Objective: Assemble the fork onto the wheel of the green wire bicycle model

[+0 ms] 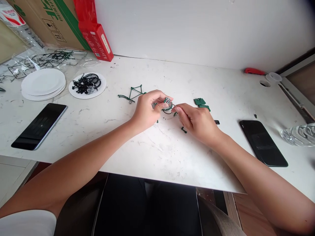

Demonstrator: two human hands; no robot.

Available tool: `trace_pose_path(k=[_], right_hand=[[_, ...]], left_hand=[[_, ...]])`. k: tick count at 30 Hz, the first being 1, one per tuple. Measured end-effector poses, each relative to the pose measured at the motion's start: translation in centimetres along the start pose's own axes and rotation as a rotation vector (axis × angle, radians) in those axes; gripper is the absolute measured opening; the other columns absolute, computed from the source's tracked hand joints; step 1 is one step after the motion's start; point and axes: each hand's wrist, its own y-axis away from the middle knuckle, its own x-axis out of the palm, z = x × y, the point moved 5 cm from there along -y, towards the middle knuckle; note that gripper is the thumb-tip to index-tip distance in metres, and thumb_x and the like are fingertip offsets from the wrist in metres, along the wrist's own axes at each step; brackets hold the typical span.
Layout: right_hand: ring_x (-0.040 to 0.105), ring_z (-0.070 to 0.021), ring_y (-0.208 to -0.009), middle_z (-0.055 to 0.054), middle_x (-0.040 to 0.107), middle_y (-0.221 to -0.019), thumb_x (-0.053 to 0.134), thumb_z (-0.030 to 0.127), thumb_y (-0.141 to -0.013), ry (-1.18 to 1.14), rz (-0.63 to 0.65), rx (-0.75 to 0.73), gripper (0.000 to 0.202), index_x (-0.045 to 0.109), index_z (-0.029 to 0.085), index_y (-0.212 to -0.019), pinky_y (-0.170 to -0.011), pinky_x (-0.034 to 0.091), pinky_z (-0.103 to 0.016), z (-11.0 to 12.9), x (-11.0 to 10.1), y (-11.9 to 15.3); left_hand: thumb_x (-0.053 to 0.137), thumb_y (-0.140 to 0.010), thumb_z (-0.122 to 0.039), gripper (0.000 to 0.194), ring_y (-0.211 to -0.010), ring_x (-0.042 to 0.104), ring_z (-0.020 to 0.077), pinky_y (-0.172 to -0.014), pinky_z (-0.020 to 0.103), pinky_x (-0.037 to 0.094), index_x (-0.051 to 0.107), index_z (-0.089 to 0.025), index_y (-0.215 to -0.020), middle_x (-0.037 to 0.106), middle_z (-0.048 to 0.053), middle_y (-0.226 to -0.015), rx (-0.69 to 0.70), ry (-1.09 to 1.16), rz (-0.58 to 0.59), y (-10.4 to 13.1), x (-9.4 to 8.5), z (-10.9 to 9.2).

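My left hand [149,109] is closed, pinching a small green and silver model bicycle part [167,101] between thumb and fingertips. A spoked model wheel shows just behind that part; I cannot tell whether it is attached. My right hand [197,121] is closed on a thin metal rod [174,105], whose tip meets the part. Most of the rod is hidden by the fingers. Left of my hands lies a green model bicycle frame [133,93]. Green flat pieces [199,101] rest beyond my right hand, and a small dark green piece [183,130] lies below it.
A white paper plate [72,93] bears black wheels and small parts. Stacked plates [43,82], a phone [39,126] and plastic sprues [61,57] lie left. A red box [99,44] stands at the back. Another phone [263,142] and a clear bottle [299,135] are right.
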Motion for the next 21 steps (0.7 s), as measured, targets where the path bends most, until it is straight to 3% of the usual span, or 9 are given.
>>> trace_pose_path(k=[5, 8, 11, 14, 17, 21], right_hand=[[0.047, -0.0141, -0.046, 0.007, 0.050, -0.052, 0.048, 0.053, -0.122, -0.662, 0.084, 0.355, 0.044, 0.072, 0.023, -0.100, -0.055, 0.037, -0.033, 1.0, 1.0, 0.2], [0.037, -0.0111, -0.040, 0.010, 0.037, -0.046, 0.050, 0.045, -0.122, -1.116, 0.145, 0.572, 0.043, 0.070, 0.023, -0.091, -0.051, 0.030, -0.030, 1.4, 1.5, 0.3], [0.030, -0.0099, -0.041, 0.012, 0.031, -0.046, 0.054, 0.039, -0.119, -1.292, 0.149, 0.681, 0.035, 0.075, 0.022, -0.097, -0.050, 0.025, -0.029, 1.1, 1.6, 0.4], [0.036, -0.0123, -0.044, 0.010, 0.034, -0.049, 0.060, 0.052, -0.117, -1.155, 0.127, 0.621, 0.040, 0.076, 0.022, -0.095, -0.052, 0.032, -0.032, 0.3, 1.4, 0.2], [0.043, -0.0154, -0.052, 0.005, 0.044, -0.059, 0.061, 0.070, -0.113, -0.721, -0.005, 0.416, 0.051, 0.074, 0.024, -0.093, -0.057, 0.038, -0.035, -0.4, 0.6, -0.1], [0.040, -0.0156, -0.057, 0.000, 0.057, -0.068, 0.048, 0.062, -0.120, -0.159, -0.049, 0.108, 0.048, 0.073, 0.024, -0.105, -0.062, 0.033, -0.036, 0.0, -0.1, -0.1]], left_hand=[[0.072, -0.098, -0.001, 0.021, -0.094, 0.082, 0.0168, -0.090, 0.033, 0.067, 0.081, -0.020, -0.094, 0.086, 0.003, -0.101, 0.035, -0.024, -0.038, 0.3, 0.0, -0.2], [0.072, -0.101, -0.005, 0.021, -0.092, 0.080, 0.0154, -0.090, 0.033, 0.067, 0.084, -0.022, -0.101, 0.086, 0.003, -0.102, 0.106, -0.055, -0.056, 0.4, 0.1, -0.8], [0.072, -0.104, -0.010, 0.019, -0.095, 0.080, 0.0167, -0.091, 0.034, 0.067, 0.086, -0.023, -0.106, 0.085, 0.003, -0.102, 0.135, -0.090, -0.054, 0.4, 0.2, -1.1], [0.074, -0.105, -0.013, 0.018, -0.101, 0.082, 0.0191, -0.095, 0.036, 0.069, 0.087, -0.024, -0.111, 0.086, 0.005, -0.106, 0.087, -0.105, -0.014, 0.3, 0.3, -0.9], [0.074, -0.106, -0.017, 0.017, -0.105, 0.084, 0.0201, -0.100, 0.037, 0.070, 0.087, -0.022, -0.116, 0.087, 0.007, -0.116, 0.029, -0.066, 0.024, 0.4, 0.5, -0.6], [0.074, -0.108, -0.020, 0.017, -0.112, 0.085, 0.0212, -0.105, 0.037, 0.071, 0.087, -0.020, -0.119, 0.088, 0.009, -0.124, -0.035, 0.001, 0.026, 0.5, 0.6, -0.4]])
